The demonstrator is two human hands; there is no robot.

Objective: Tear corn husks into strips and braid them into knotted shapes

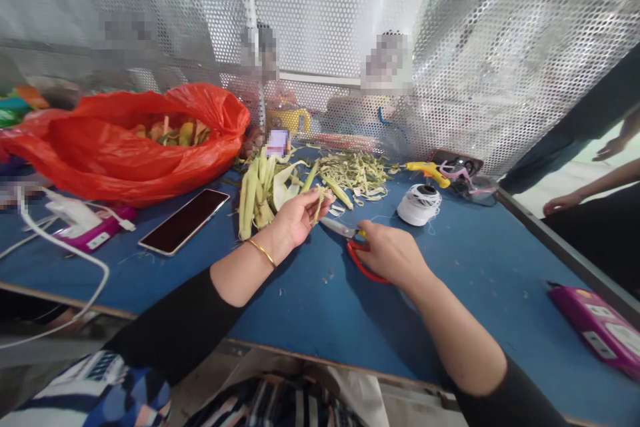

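Note:
Pinched in my left hand (297,215) is a small strip of pale green corn husk (319,205). My right hand (393,250) grips red-handled scissors (361,260), their blades (337,227) pointing left toward the husk strip, just below my left fingertips. Beyond my left hand lies a pile of whole corn husks (257,193). Behind both hands spreads a heap of cut husk strips (357,173). A spool of white thread (419,205) stands to the right of the heap.
A red plastic bag (125,173) with husk-like pieces inside sits at the left. Near it are a phone (185,220) and a purple power strip (97,233). A yellow glue gun (427,172) lies at the back, another purple power strip (595,327) at the right. Perforated metal panels (320,13) border the table.

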